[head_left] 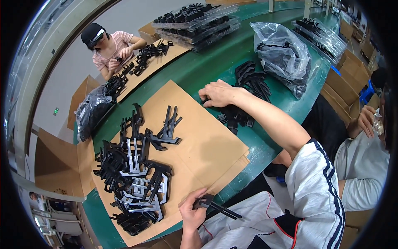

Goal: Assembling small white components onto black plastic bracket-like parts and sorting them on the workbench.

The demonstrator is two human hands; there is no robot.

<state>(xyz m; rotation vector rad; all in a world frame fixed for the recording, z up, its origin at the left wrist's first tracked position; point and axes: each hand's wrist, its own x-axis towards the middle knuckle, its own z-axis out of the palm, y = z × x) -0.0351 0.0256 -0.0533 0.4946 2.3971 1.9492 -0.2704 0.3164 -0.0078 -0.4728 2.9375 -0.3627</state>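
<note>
Close to my body, my left hand [192, 210] grips a black plastic bracket [204, 202] whose two long prongs point away to the right. My right hand [218, 93] is stretched out past the far right edge of the cardboard sheet [199, 145]. Its fingers curl down over something dark that they mostly hide. Beside and below that hand lie small black plastic parts [237, 117] on the green table. A heap of black two-pronged brackets [132, 166] covers the left part of the cardboard, some with a silvery shine.
Black curved parts [251, 76] and a clear plastic bag [284, 56] of black parts lie beyond my right arm. Stacked clear trays [197, 27] stand at the back. Across the green table [224, 37], a co-worker [110, 52] handles black parts. Another person [365, 166] sits at my right.
</note>
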